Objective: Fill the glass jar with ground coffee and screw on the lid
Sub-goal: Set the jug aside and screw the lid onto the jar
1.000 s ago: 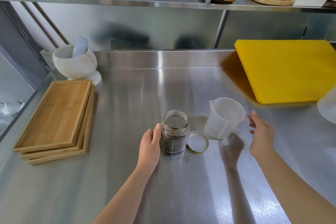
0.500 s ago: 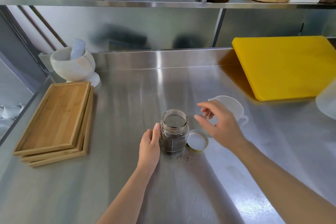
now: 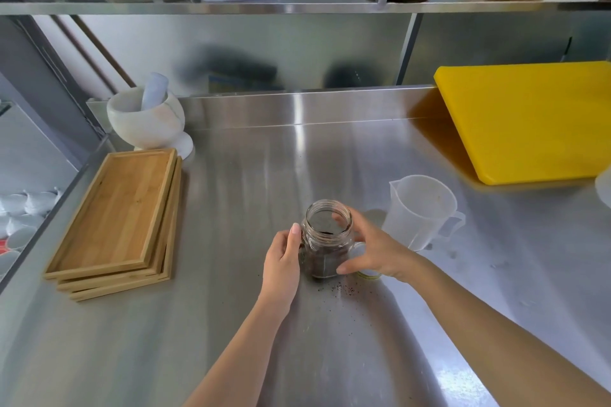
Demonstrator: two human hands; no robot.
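Note:
A small glass jar (image 3: 325,243) stands open on the steel counter, dark ground coffee filling most of it. My left hand (image 3: 281,261) cups its left side. My right hand (image 3: 372,249) wraps around its right side, fingers on the glass. The lid (image 3: 367,274) lies flat on the counter just right of the jar, mostly hidden under my right hand. An empty translucent plastic measuring jug (image 3: 420,211) stands to the right of the jar. Loose coffee grains (image 3: 340,289) are scattered in front of the jar.
A stack of bamboo trays (image 3: 122,218) lies at the left. A white mortar with pestle (image 3: 147,116) stands at the back left. A yellow cutting board (image 3: 529,119) leans at the back right. A shelf (image 3: 297,5) with containers runs overhead.
My right hand has left the measuring jug, swept left and come down onto the right side of the jar, covering the lid. My left hand has stayed on the jar.

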